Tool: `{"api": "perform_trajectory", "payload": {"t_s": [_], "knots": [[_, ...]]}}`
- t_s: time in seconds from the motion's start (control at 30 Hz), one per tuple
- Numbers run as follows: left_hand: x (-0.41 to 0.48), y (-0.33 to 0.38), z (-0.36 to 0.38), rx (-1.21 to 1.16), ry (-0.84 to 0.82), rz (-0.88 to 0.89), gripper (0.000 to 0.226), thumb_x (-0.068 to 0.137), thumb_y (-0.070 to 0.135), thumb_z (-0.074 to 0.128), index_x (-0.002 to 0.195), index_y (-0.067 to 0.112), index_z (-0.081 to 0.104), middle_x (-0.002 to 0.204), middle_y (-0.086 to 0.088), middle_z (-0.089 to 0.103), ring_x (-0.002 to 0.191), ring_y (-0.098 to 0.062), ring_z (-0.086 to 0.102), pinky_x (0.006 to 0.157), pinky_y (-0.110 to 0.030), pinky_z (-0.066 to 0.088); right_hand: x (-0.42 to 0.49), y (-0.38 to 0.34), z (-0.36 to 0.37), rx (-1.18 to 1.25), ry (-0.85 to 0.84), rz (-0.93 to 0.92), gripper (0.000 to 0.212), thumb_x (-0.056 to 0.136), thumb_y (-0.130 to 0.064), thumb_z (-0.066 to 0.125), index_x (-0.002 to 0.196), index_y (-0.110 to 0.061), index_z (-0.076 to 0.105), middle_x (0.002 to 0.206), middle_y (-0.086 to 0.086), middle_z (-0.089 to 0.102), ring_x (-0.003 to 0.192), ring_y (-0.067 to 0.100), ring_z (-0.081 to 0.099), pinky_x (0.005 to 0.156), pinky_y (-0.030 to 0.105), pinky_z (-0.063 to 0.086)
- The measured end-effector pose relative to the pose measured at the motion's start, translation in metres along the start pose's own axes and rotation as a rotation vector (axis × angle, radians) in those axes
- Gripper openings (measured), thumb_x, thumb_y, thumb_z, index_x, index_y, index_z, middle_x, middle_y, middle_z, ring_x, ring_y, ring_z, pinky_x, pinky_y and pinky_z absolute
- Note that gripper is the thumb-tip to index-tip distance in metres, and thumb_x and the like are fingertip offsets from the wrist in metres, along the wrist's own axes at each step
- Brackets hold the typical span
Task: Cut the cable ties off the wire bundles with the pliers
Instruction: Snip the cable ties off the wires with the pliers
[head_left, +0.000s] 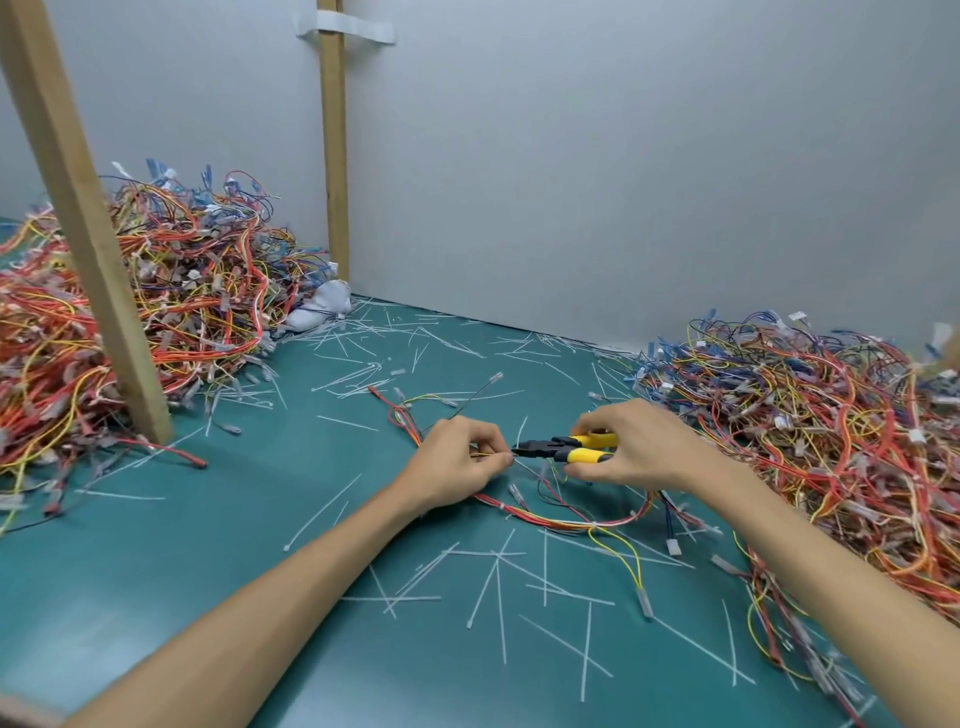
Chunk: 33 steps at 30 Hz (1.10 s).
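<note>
At mat centre, my left hand pinches the wire bundle; my right hand grips the pliers, tips at nine o'clock; next, seat the tie and squeeze.

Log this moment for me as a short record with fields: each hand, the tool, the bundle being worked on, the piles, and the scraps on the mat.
left hand: pinches a strand of the wire bundle
right hand: grips the pliers by the yellow handles
pliers: black nose at the left fingertips
wire bundle: curved on the green mat, white ties still on it
left pile: tangled wires
right pile: tangled wires
cut ties: scattered over the mat
</note>
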<state>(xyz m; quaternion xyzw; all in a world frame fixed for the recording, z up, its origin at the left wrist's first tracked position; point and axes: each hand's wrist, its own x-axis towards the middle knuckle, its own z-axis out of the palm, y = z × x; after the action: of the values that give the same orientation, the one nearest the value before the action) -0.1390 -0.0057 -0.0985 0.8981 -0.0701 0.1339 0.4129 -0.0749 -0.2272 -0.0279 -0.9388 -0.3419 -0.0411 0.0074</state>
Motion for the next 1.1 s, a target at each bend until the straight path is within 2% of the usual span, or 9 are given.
{"api": "perform_trajectory", "payload": {"t_s": [0.1, 0.23, 0.4, 0.53, 0.67, 0.77, 0.87, 0.97, 1.1], "knots": [[0.000, 0.000, 0.001, 0.023, -0.006, 0.015, 0.015, 0.085, 0.022, 0.068, 0.071, 0.026, 0.066, 0.065, 0.006, 0.066, 0.057, 0.001, 0.054, 0.060, -0.012, 0.041, -0.002, -0.001, 0.007, 0.025, 0.001, 0.008, 0.042, 0.077, -0.065, 0.063, 0.103, -0.033, 0.067, 0.092, -0.009, 0.067, 0.088, 0.017, 0.059, 0.071, 0.032, 0.050], [-0.001, -0.001, 0.002, 0.049, 0.012, 0.018, 0.013, 0.086, 0.023, 0.066, 0.073, 0.026, 0.068, 0.066, 0.008, 0.065, 0.065, -0.011, 0.057, 0.067, -0.025, 0.047, -0.005, 0.000, 0.010, 0.045, 0.018, 0.046, 0.040, 0.078, -0.067, 0.062, 0.097, -0.033, 0.069, 0.081, -0.005, 0.066, 0.081, 0.020, 0.058, 0.069, 0.032, 0.049], [0.001, -0.001, -0.001, 0.163, 0.083, 0.083, 0.010, 0.086, 0.026, 0.063, 0.077, 0.025, 0.067, 0.070, 0.007, 0.065, 0.070, -0.017, 0.057, 0.068, -0.033, 0.050, -0.009, 0.001, 0.017, 0.122, 0.027, 0.089, 0.043, 0.077, -0.074, 0.055, 0.083, -0.032, 0.067, 0.071, -0.003, 0.063, 0.073, 0.019, 0.056, 0.059, 0.034, 0.043], [0.002, -0.002, -0.001, 0.185, 0.076, 0.126, 0.009, 0.086, 0.027, 0.063, 0.079, 0.025, 0.067, 0.072, 0.008, 0.065, 0.072, -0.016, 0.057, 0.068, -0.034, 0.049, -0.013, 0.003, 0.020, 0.159, 0.047, 0.085, 0.047, 0.078, -0.075, 0.053, 0.085, -0.032, 0.067, 0.074, -0.004, 0.063, 0.073, 0.018, 0.055, 0.053, 0.031, 0.034], [0.004, -0.004, -0.001, 0.174, 0.094, 0.159, 0.008, 0.087, 0.028, 0.063, 0.080, 0.025, 0.066, 0.072, 0.012, 0.063, 0.069, -0.012, 0.054, 0.064, -0.029, 0.045, -0.017, 0.004, 0.022, 0.089, 0.140, 0.074, 0.044, 0.080, -0.072, 0.054, 0.097, -0.033, 0.067, 0.087, -0.008, 0.066, 0.085, 0.018, 0.058, 0.057, 0.029, 0.038], [0.004, -0.005, 0.000, 0.178, 0.120, 0.179, 0.007, 0.086, 0.028, 0.063, 0.079, 0.026, 0.065, 0.070, 0.015, 0.061, 0.065, -0.008, 0.049, 0.060, -0.026, 0.038, -0.023, 0.001, 0.029, 0.061, 0.190, 0.085, 0.044, 0.082, -0.073, 0.049, 0.092, -0.033, 0.065, 0.080, -0.009, 0.065, 0.079, 0.017, 0.057, 0.054, 0.027, 0.033], [0.001, -0.006, 0.000, 0.227, 0.121, 0.220, 0.007, 0.085, 0.030, 0.061, 0.079, 0.026, 0.063, 0.069, 0.016, 0.058, 0.066, -0.008, 0.049, 0.060, -0.026, 0.040, -0.026, -0.001, 0.034, 0.124, 0.107, 0.089, 0.057, 0.083, -0.076, 0.043, 0.074, -0.023, 0.060, 0.061, 0.000, 0.058, 0.063, 0.019, 0.051, 0.051, 0.032, 0.032], [-0.001, -0.005, 0.000, 0.261, 0.109, 0.230, 0.008, 0.085, 0.033, 0.060, 0.081, 0.026, 0.062, 0.072, 0.015, 0.060, 0.069, -0.010, 0.053, 0.062, -0.027, 0.042, -0.023, 0.001, 0.026, 0.288, -0.046, 0.091, 0.061, 0.086, -0.069, 0.049, 0.067, -0.012, 0.059, 0.058, 0.008, 0.060, 0.058, 0.023, 0.054, 0.057, 0.039, 0.044], [0.001, -0.003, -0.002, 0.140, 0.030, 0.118, 0.011, 0.088, 0.037, 0.061, 0.078, 0.034, 0.066, 0.067, 0.017, 0.058, 0.057, -0.004, 0.047, 0.055, -0.025, 0.034, -0.021, 0.001, 0.022, 0.387, -0.108, 0.111, 0.053, 0.086, -0.066, 0.053, 0.065, -0.019, 0.063, 0.058, 0.001, 0.065, 0.052, 0.013, 0.058, 0.061, 0.038, 0.051]]}}
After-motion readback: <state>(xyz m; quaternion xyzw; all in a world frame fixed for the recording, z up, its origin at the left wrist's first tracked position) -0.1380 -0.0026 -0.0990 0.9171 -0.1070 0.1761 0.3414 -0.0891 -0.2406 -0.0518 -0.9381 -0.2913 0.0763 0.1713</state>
